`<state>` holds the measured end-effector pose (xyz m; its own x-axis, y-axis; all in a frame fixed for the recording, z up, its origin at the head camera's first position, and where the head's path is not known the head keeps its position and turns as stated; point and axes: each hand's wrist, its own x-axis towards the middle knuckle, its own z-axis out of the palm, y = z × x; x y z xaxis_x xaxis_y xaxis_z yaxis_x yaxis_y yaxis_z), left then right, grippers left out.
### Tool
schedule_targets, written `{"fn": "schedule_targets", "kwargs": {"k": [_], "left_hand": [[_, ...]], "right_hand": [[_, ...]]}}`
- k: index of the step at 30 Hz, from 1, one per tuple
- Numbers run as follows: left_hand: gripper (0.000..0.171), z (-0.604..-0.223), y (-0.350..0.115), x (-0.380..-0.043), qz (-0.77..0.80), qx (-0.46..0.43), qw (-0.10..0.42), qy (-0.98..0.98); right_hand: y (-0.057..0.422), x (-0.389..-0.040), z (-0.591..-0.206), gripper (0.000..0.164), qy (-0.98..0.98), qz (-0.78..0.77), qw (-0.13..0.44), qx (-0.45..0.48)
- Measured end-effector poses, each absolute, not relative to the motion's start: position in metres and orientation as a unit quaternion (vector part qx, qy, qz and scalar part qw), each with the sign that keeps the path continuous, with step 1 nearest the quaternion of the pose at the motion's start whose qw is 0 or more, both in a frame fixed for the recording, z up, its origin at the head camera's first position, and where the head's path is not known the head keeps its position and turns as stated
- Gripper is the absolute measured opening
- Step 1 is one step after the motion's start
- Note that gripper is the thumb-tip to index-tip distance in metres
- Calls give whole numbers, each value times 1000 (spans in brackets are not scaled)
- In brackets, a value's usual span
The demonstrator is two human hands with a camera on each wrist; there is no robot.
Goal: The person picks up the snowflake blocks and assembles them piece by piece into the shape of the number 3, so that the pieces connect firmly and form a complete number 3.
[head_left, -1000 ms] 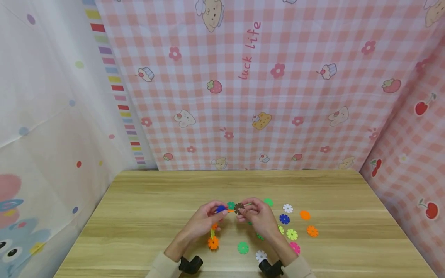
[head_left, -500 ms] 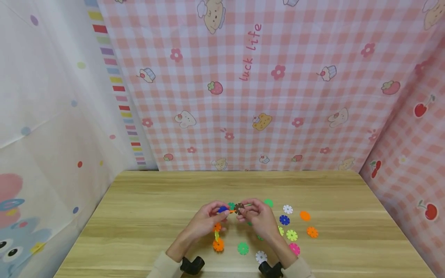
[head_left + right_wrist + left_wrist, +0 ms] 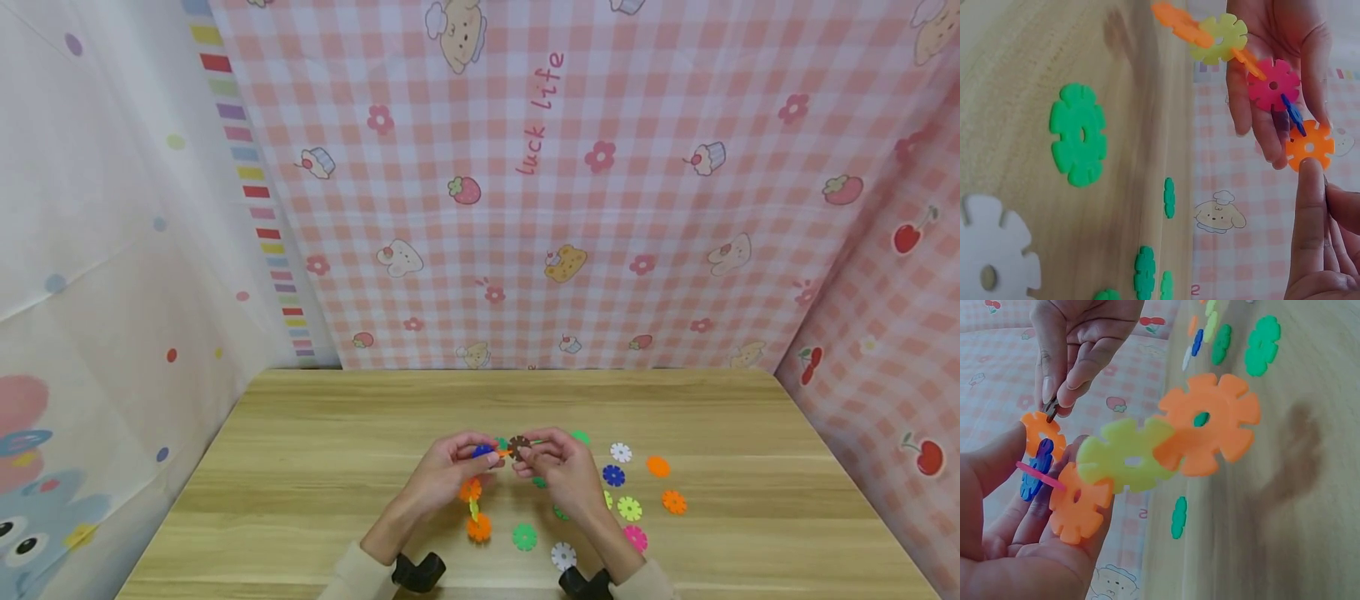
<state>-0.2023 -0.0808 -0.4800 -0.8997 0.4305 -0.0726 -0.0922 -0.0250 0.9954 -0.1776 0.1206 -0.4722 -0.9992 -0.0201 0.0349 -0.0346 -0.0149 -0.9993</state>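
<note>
Directly above the table (image 3: 300, 500), left hand (image 3: 442, 477) fingers pinch disc chain (image 3: 1107, 450); right hand (image 3: 561, 468) fingers pinch brown disc (image 3: 517, 442). Cloth (image 3: 495, 225) behind table reads "luck life".

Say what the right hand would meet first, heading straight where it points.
Likely the orange disc ending the chain; the right hand, holding a brown disc, seems to touch it, though depth is unclear.

One brown, round, notched plastic disc (image 3: 517, 454); beside it, one chain (image 3: 1229, 37) of six such discs: three orange (image 3: 1322, 147), one yellow (image 3: 1107, 453), one pink (image 3: 1262, 95), one blue (image 3: 1294, 115). Loose, right of the brown disc: two white discs (image 3: 617, 457) (image 3: 560, 560), two more orange (image 3: 657, 466) (image 3: 671, 506), two more yellow (image 3: 627, 512) (image 3: 607, 498), another blue (image 3: 611, 479), another pink (image 3: 635, 536). Around it, at least five green discs (image 3: 521, 541).
</note>
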Motion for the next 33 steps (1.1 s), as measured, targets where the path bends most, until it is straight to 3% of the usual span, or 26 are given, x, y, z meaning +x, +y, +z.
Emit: {"fn": "schedule_targets", "kwargs": {"k": [15, 33], "left_hand": [[30, -474, -77, -203, 681, 125, 178, 699], [36, -481, -85, -203, 679, 154, 206, 687]], "right_hand": [[123, -177, -478, 19, -682, 729, 28, 52], [126, -178, -480, 34, -705, 709, -14, 29]]}}
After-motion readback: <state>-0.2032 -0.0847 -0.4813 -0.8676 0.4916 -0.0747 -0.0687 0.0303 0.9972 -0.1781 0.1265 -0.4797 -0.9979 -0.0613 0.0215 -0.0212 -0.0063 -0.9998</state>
